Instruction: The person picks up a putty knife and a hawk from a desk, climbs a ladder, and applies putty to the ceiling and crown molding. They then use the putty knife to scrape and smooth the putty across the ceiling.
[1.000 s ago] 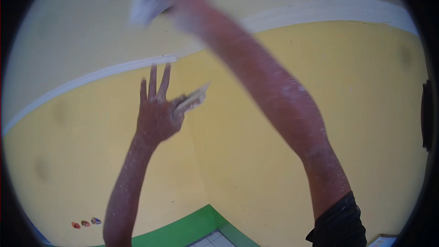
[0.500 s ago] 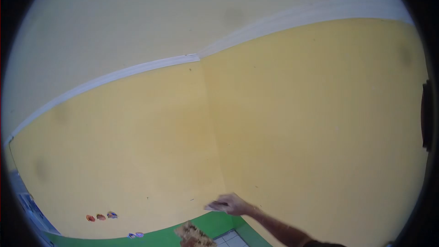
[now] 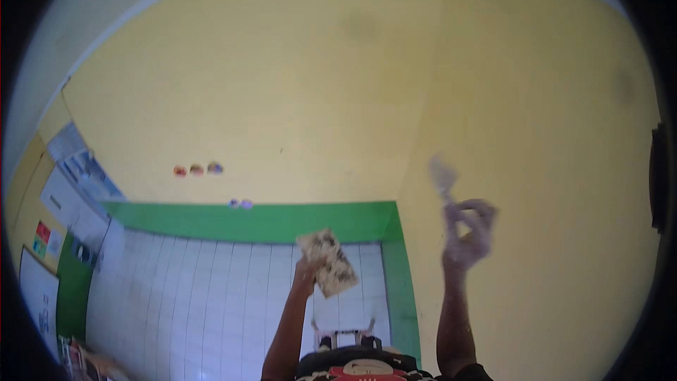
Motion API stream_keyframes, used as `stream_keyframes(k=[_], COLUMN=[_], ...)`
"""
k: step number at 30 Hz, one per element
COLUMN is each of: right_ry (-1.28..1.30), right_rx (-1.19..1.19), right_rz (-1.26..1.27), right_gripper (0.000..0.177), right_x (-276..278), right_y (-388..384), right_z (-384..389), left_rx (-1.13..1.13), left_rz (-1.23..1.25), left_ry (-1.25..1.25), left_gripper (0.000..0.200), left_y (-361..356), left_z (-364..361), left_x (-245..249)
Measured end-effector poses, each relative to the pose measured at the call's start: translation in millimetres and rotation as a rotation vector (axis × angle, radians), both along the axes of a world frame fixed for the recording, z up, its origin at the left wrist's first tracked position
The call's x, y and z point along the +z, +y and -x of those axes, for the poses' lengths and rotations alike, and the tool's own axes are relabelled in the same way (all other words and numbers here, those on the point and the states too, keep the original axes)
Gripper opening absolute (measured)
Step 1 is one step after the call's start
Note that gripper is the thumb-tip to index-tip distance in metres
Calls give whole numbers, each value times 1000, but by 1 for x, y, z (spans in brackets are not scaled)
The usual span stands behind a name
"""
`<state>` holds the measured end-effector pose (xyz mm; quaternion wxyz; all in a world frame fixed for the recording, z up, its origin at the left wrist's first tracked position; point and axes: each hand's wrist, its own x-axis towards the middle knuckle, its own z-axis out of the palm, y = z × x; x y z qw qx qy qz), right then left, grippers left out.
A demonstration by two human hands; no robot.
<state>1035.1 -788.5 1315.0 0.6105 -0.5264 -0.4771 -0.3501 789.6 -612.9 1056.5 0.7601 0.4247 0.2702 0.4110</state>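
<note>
In the head view, my left hand (image 3: 306,273) is closed on the edge of a flat rectangular board (image 3: 336,268), pale with dark blotches, above the tiled floor. My right hand (image 3: 471,236) is raised in front of the yellow wall, right of the corner. Its thumb and fingers form a ring around the handle of a putty knife (image 3: 443,173), whose pale blade points up and to the left. The hand and blade are smeared by motion, so whether the blade touches the wall cannot be told. Whitish smudges mark the right hand.
Yellow walls (image 3: 317,85) meet at a corner, with a green band (image 3: 282,222) below. Small colourful stickers (image 3: 197,169) dot the left wall. Under me, a stand (image 3: 344,330) shows by my feet on white floor tiles (image 3: 211,289). A whiteboard (image 3: 39,296) hangs at far left.
My view has tilted down, bringing floor, feet and my left hand into sight. My right hand, earlier low near the corner, is now raised over the right wall, with the putty knife visible.
</note>
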Motion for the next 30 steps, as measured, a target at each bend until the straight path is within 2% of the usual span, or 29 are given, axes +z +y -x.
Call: stream_keyframes(k=[1,3,5,6,7,8,9,11,13,15,17,18,20,21,23,24,26,27,29,30], right_ry=[-79,-218,-10,13,-47,-118,-408,-233,-184,100,71,154,391,389,-140,113,-252,-191,-238,-51], right_rx=[-65,-116,-129,-48,110,280,609,670,474,295,-11,-153,2,0,605,808,809,694,355,279], right_rz=[-91,-327,-495,-325,7,456,1174,1110,792,523,208,64,-250,-242,596,1461,1212,1163,878,572], right_gripper=[21,13,9,10,12,14,8,6,7,14,12,9,9,9,10,7,5,2,6,13], right_x=[25,38,26,-26,-87,-154,-161,-201,-177,-61,11,31,41,10,-115,-160,-188,-166,-103,-49], right_y=[-16,-52,-55,-44,-39,-32,-20,-40,-39,-45,-44,-42,-25,-19,-12,-14,-34,-33,-24,-24], right_z=[7,29,42,26,14,4,29,25,-13,-21,-33,-33,-15,-10,5,20,16,8,-20,-15], left_rx=[17,20,21,42,52,54,40,72,106,129,156,182,185,164,139,135,135,181,220,214], left_rz=[10,-49,-84,-37,-7,0,-4,41,51,136,133,141,179,198,196,189,166,187,238,237], left_ry=[14,21,37,62,80,86,69,-14,18,118,138,151,154,155,158,151,133,95,102,112], left_gripper=[54,53,53,51,50,50,48,43,41,39,40,41,42,42,42,41,41,40,39,39], left_y=[-3,-11,-18,-15,-15,-11,-7,-8,-1,-22,-26,-29,-34,-33,-23,-20,-9,-3,-9,-11], left_z=[-6,-2,-4,-13,-16,-17,-17,-13,-15,-8,-19,-24,-32,-32,-28,-23,-17,-13,6,9], left_x=[22,33,49,62,70,70,62,51,60,67,72,75,79,76,59,45,45,45,41,36])
